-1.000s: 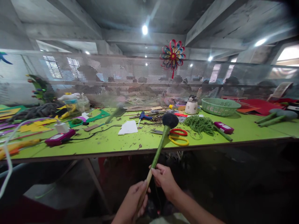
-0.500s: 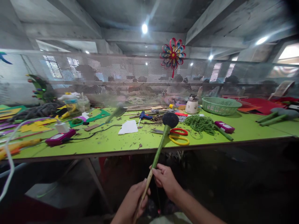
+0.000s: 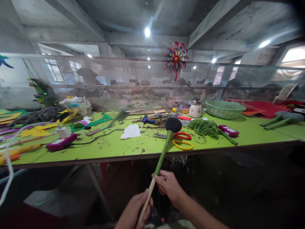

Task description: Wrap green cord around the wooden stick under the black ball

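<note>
Left hand point(image 3: 134, 205) is gripping the lower, bare part of the stick point(image 3: 151, 189), fingers curling round it and thumb lying along the top. Right hand point(image 3: 168, 183) is pinching the stick between thumb and fingers, right where the green wrap point(image 3: 163, 156) is ending. The stick is leaning away from the body, in front of the table point(image 3: 100, 148) edge, its dark head point(image 3: 173, 125) showing uppermost. Scissors point(image 3: 182, 146) are lying open-handled behind the wrap; yarn point(image 3: 203, 128) is sitting to their right. Judgement: the step in hand seems to be working at the wrap's lower edge. Good practice would be letting the left hand do the steadying or turning, while the right is pressing the edge flat and snug, without creasing. The heavy-looking head is probably making the piece tip, so a firm low hold is mattering. Whether the fingers are twisting: cannot tell.
</note>
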`<state>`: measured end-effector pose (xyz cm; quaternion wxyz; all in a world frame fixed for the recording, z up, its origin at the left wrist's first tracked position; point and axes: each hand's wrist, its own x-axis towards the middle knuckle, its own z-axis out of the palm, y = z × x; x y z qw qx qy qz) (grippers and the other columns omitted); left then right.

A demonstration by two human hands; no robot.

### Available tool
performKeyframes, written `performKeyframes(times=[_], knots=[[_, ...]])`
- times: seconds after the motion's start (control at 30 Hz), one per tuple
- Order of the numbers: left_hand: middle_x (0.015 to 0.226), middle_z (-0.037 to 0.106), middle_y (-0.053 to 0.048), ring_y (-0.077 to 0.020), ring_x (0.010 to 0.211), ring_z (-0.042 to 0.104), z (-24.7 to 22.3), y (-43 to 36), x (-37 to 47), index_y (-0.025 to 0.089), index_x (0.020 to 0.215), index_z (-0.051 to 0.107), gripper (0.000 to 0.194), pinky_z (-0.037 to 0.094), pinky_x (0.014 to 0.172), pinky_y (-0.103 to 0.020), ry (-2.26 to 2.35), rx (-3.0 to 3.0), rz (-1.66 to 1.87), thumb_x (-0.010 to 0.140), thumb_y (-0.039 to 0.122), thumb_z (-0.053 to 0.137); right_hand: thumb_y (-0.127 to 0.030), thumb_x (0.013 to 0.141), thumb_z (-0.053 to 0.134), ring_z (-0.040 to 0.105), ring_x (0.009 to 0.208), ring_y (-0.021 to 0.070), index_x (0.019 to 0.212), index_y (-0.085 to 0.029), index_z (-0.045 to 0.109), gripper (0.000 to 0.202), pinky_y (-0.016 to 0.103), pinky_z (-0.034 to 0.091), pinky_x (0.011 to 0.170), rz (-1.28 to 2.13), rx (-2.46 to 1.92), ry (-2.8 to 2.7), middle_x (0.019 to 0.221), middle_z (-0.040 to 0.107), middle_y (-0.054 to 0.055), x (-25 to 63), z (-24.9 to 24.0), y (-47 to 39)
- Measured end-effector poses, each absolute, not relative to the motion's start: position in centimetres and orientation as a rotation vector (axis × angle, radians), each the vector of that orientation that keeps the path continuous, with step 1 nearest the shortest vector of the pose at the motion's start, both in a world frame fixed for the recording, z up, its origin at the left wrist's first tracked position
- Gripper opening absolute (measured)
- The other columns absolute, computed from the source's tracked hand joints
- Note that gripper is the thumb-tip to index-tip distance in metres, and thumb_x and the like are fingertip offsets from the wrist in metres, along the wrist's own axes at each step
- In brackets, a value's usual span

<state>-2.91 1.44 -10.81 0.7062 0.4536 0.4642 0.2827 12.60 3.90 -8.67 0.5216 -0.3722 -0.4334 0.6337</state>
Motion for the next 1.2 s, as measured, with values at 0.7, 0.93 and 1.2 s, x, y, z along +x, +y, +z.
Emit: performKeyframes(times=[0.7, 0.93, 1.2], knots=[[0.037, 0.041, 0.007, -0.0073, 0.03, 0.031, -11.0, 1.6, -3.5, 0.017, 0.07, 0.059, 0.058, 0.023, 0.032, -0.018, 1.172, 1.097, 0.667, 0.069, 0.074, 0.045, -0.054, 0.066, 0.068, 0.018, 0.035, 0.0025, 0.078, -0.012, 0.056, 0.045, 0.02, 0.011, 0.036, 1.451, -0.956, -1.022, 0.039, 0.027, -0.014, 11.7, -8.4, 4.3], [0.049, 0.046, 0.005, -0.008, 0.042, 0.036, -10.5, 1.7, -4.3, 0.016, 0.073, 0.062, 0.05, 0.03, 0.041, -0.018, 1.206, 1.298, 0.831, 0.071, 0.064, 0.053, -0.055, 0.066, 0.068, 0.017, 0.034, 0.0023, 0.07, -0.014, 0.052, 0.044, 0.021, 0.011, 0.037, 1.461, -0.971, -1.024, 0.038, 0.026, -0.014, 11.9, -8.4, 4.1], [0.042, 0.043, 0.006, -0.0076, 0.034, 0.032, -10.6, 1.3, -3.0, 0.017, 0.073, 0.057, 0.054, 0.021, 0.034, -0.019, 1.173, 1.109, 0.685, 0.067, 0.071, 0.051, -0.055, 0.067, 0.068, 0.02, 0.035, 0.0029, 0.075, -0.012, 0.056, 0.045, 0.02, 0.015, 0.037, 1.433, -0.998, -1.023, 0.038, 0.029, -0.013, 12.2, -8.9, 3.9]])
